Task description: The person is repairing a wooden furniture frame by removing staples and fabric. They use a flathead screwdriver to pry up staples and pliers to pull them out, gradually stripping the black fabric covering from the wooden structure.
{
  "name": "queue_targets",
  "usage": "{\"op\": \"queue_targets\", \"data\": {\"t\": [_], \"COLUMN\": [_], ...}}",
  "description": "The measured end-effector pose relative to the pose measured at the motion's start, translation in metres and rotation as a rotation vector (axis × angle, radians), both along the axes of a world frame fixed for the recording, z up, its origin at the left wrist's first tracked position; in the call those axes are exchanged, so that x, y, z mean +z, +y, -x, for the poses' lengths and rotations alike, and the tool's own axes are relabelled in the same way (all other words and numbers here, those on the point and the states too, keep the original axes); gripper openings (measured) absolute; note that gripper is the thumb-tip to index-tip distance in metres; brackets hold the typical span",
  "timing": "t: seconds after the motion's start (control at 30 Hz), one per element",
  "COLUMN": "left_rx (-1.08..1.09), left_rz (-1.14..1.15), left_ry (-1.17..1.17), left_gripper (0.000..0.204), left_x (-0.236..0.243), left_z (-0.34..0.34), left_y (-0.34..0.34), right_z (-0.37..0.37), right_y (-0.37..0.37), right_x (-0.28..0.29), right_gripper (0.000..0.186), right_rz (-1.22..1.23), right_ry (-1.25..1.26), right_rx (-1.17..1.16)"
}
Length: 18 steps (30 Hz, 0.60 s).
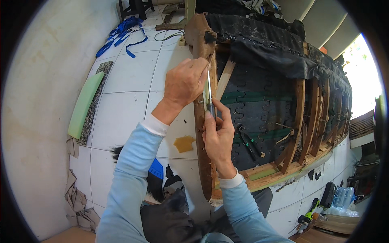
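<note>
My right hand (218, 141) grips the dark handle of a screwdriver (209, 91), whose steel shaft points up along the sofa frame's left edge. My left hand (184, 81) is closed near the shaft's tip at the brown upholstered edge (201, 28); what its fingers hold is hidden. The opened sofa (267, 105) shows wooden slats (298, 117), zigzag springs and torn black fabric (267, 54) along its top. Pliers with green-and-black handles (247, 141) lie on the dark backing, right of my right hand.
Blue straps (121, 34) lie on the tiles by the left wall, with foam pieces (85, 105) below them. A blue-and-black brush (156, 176) and yellow scrap (183, 143) are beside the sofa. A drill (312, 208) and water jugs (342, 200) sit lower right.
</note>
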<state>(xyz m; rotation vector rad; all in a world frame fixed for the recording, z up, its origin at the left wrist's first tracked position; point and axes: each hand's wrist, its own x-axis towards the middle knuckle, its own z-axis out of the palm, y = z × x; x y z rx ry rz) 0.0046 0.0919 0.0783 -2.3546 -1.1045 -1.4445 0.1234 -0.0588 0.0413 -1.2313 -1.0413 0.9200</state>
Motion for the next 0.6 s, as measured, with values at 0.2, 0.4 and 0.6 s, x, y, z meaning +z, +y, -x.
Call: {"op": "queue_targets", "data": {"t": [0.2,0.4,0.6], "left_rx": [-0.048,-0.070,-0.077], "left_rz": [0.015,0.110,0.324], "left_ry": [0.012,-0.074,-0.159], "left_gripper": [0.006,0.010,0.018], "left_x": [0.002,0.007,0.008], "left_z": [0.004,0.004,0.003], "left_y": [0.000,-0.002,-0.003], "right_z": [-0.015,0.005,0.049], "right_y": [0.001,0.010,0.020], "right_x": [0.000,-0.004,-0.003], "right_gripper": [0.040,0.039,0.042], "right_rz": [-0.032,-0.082,-0.039], "right_ry": [-0.174,-0.121,0.198], "right_rx": [-0.010,-0.096,-0.107]}}
